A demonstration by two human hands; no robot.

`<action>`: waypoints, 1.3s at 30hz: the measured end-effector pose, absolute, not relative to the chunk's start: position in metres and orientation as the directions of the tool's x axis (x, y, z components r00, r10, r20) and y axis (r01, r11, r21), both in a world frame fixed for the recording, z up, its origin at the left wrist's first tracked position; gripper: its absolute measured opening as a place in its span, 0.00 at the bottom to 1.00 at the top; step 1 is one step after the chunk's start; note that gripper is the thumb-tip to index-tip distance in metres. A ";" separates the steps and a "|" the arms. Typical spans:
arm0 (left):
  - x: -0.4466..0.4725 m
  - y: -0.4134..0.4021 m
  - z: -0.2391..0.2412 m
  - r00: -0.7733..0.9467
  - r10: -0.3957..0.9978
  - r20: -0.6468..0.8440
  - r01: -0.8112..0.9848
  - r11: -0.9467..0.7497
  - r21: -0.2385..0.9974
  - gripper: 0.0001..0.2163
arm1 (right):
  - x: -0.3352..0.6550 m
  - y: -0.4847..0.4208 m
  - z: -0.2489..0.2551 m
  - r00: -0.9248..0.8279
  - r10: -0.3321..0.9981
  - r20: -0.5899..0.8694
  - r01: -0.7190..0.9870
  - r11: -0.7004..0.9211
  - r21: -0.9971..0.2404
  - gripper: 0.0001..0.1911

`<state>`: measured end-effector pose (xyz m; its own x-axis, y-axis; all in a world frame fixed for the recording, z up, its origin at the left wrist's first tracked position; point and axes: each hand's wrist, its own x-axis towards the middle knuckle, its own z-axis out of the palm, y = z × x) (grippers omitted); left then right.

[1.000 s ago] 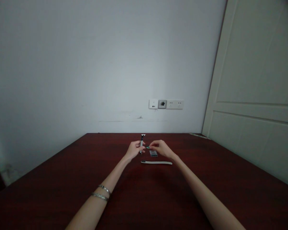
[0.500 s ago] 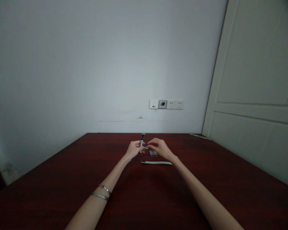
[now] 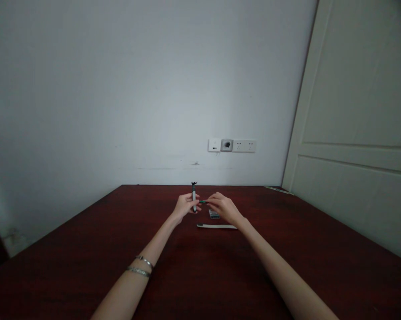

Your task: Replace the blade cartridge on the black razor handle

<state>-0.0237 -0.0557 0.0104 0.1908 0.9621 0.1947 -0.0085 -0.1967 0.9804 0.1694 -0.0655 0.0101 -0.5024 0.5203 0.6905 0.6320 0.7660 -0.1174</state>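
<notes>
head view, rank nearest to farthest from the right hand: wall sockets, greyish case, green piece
From the right hand:
1. Green piece: touching its fingers, on its left side
2. Greyish case: on the table, just below the hand
3. Wall sockets: up on the wall, beyond the table

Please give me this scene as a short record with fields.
Left hand: holds a grey-and-black tool, roughly upright
Right hand: pinches a small green piece
Near right hand: small greyish case, partly hidden
Nearer the person: pale strip, lying lengthwise from left to right
Surface: dark red table
Jewellery: silvery bracelets
Background: wall sockets
</notes>
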 end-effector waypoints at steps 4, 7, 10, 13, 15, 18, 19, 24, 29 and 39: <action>-0.027 -0.053 0.011 0.149 0.966 0.212 0.002 -0.215 0.977 0.09 | 0.172 -0.058 0.011 -0.329 0.551 0.767 0.563 0.766 -0.309 0.11; -0.028 -0.051 0.009 0.148 0.961 0.233 0.073 -0.246 0.967 0.08 | 0.171 -0.052 0.013 -0.128 0.675 0.727 0.489 0.680 -0.546 0.13; -0.028 -0.051 0.006 0.162 0.952 0.260 0.171 -0.287 0.943 0.09 | 0.167 -0.046 0.015 0.012 0.803 0.595 0.392 0.544 -0.742 0.17; -0.026 -0.050 0.000 0.197 0.943 0.269 0.222 -0.310 0.925 0.10 | 0.163 -0.040 0.019 0.052 0.841 0.538 0.300 0.501 -0.812 0.18; -0.026 -0.051 -0.003 0.206 0.934 0.292 0.252 -0.339 0.906 0.11 | 0.161 -0.037 0.023 0.068 0.853 0.517 0.260 0.485 -0.835 0.18; -0.027 -0.052 -0.009 0.193 0.913 0.360 0.326 -0.406 0.854 0.13 | 0.159 -0.032 0.030 0.088 0.878 0.471 0.228 0.442 -0.868 0.15; -0.028 -0.052 -0.011 0.186 0.902 0.390 0.359 -0.432 0.827 0.14 | 0.158 -0.031 0.032 0.091 0.885 0.456 0.219 0.429 -0.877 0.15; -0.026 -0.054 -0.019 0.145 0.841 0.522 0.525 -0.512 0.680 0.15 | 0.151 -0.030 0.038 0.052 0.906 0.420 0.172 0.406 -0.897 0.13; -0.018 -0.061 -0.019 0.098 0.825 0.557 0.637 -0.482 0.602 0.15 | 0.144 -0.032 0.034 0.010 0.900 0.435 0.148 0.429 -0.891 0.15; -0.009 -0.072 -0.015 0.132 0.820 0.556 0.660 -0.491 0.568 0.13 | 0.142 -0.038 0.031 -0.021 0.898 0.439 0.121 0.438 -0.891 0.18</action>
<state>-0.0086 -0.0722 -0.0155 0.1318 0.8204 0.5564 0.6603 -0.4913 0.5680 0.1422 -0.0382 0.0309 -0.0211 0.8984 0.4387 0.1210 0.4379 -0.8909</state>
